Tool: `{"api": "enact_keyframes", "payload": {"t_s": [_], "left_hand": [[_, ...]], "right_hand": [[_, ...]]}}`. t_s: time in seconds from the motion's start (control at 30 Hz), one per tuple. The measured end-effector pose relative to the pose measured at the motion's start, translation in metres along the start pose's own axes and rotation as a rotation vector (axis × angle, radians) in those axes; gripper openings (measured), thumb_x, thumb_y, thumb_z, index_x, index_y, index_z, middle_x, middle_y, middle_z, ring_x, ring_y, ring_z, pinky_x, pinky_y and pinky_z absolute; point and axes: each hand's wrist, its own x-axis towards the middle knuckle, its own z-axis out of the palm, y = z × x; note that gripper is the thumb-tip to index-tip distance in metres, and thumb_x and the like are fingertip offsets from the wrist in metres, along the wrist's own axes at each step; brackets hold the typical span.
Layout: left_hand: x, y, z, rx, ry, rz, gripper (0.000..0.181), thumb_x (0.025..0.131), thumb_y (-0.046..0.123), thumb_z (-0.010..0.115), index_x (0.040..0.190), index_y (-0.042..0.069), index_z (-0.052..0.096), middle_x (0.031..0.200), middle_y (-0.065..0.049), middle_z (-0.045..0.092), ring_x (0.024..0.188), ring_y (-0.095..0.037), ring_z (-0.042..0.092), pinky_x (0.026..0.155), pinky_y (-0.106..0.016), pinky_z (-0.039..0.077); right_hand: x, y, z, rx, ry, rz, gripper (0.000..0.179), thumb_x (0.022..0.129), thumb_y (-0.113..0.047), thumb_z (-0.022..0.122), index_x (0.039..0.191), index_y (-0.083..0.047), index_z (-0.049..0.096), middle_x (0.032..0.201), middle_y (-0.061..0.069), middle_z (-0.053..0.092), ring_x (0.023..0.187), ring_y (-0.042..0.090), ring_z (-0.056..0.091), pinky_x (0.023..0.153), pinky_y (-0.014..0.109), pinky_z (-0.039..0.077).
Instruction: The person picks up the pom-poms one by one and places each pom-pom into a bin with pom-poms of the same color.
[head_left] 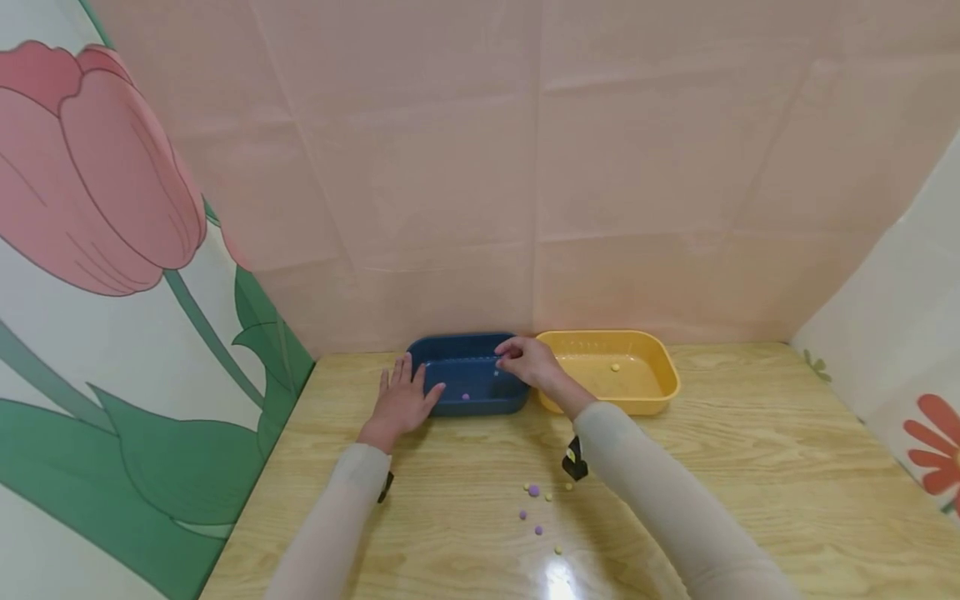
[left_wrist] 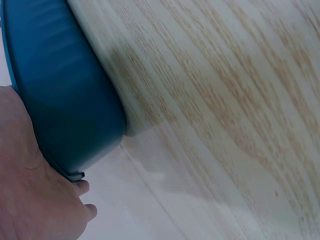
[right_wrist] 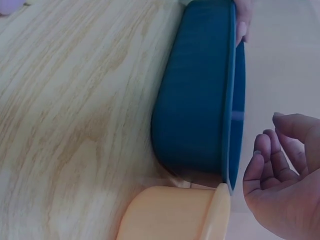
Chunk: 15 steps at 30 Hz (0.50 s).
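A blue basin [head_left: 468,408] stands at the back of the table. My left hand [head_left: 405,404] rests on its left rim, fingers spread. Over the basin's right end hangs my right hand [head_left: 528,362], its fingers loosely bent; in the right wrist view the thumb [right_wrist: 290,120] is apart from the fingertips and nothing shows between them. A small purple ball [head_left: 465,397] lies in the blue basin, and a pale speck [head_left: 496,373] shows below the right fingertips. Beside it, the yellow basin [head_left: 652,406] holds a small yellow ball [head_left: 615,367].
Several small balls lie loose on the wooden table [head_left: 450,517] in front of the basins, among them a larger purple ball [head_left: 534,491] and a yellow ball [head_left: 558,550]. A pink sheet [head_left: 420,208] hangs behind the table, and a flower-printed panel [head_left: 112,183] stands at the left.
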Motion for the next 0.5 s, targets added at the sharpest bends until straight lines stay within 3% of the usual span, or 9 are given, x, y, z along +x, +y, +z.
{"api": "enact_keyframes", "payload": {"t_s": [0.5], "left_hand": [[0.002, -0.001, 0.001, 0.004, 0.0, -0.004, 0.078, 0.106, 0.061, 0.024, 0.161, 0.005, 0.026, 0.169, -0.021, 0.0, 0.156, -0.035, -0.006, 0.123, -0.058, -0.001]], "right_hand": [[-0.012, -0.008, -0.014, 0.059, -0.024, 0.015, 0.027, 0.095, -0.019, 0.073, 0.119, -0.008, 0.072, 0.107, 0.006, 0.069, 0.099, 0.022, 0.063, 0.087, 0.036, 0.054]]}}
